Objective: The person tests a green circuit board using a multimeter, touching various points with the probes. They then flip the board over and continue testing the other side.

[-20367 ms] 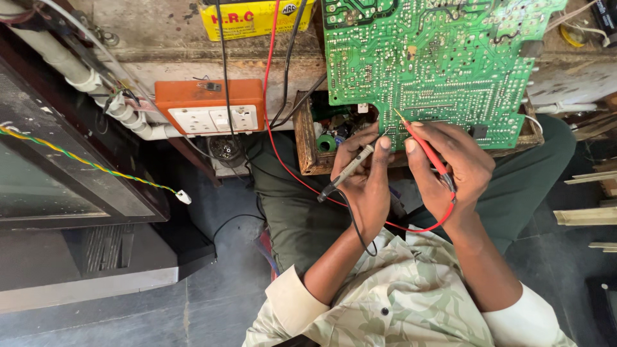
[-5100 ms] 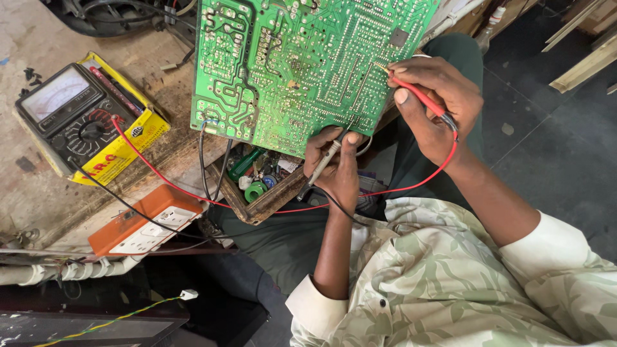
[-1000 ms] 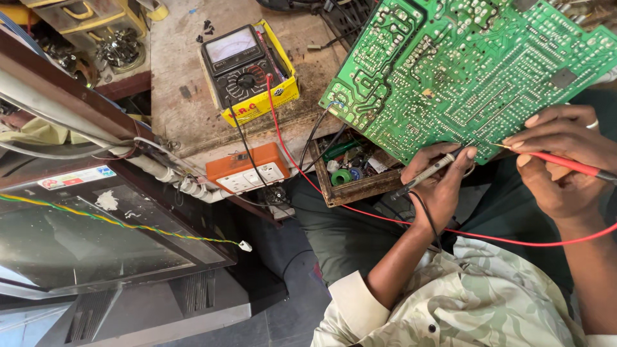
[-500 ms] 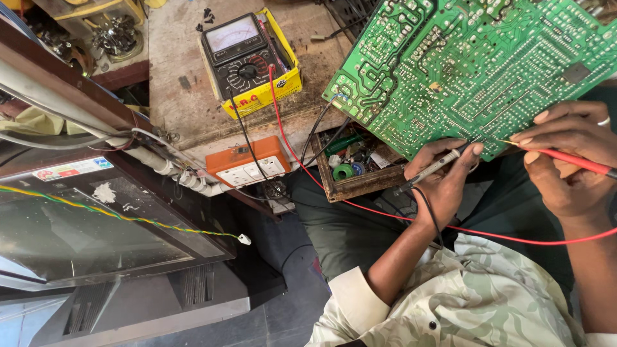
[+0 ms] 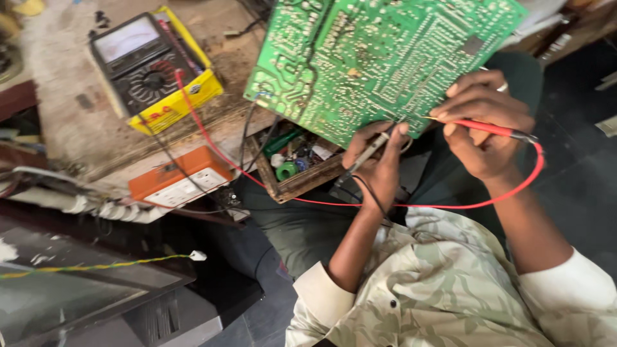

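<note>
Now closer vs half a sec ago: left hand [image 5: 379, 164] grips black probe [image 5: 367, 153], right hand [image 5: 485, 132] grips red probe [image 5: 488, 128], both tips still on green circuit board [image 5: 379, 58] w/ multimeter [image 5: 151, 71] wired in.

- I see my shirt [image 5: 443, 289] in a pale camouflage print of cream, grey-green and tan blotches.
- Its cuffs, plain cream, are turned back at both forearms, below the hands.
- One small dark button sits on the shirt front, near the left cuff.
- A pale ring shows on a finger of my right hand [image 5: 488, 132].
- My left hand [image 5: 379, 168] is bare.
- Dark green trousers [image 5: 302, 225] show above the shirt.
</note>
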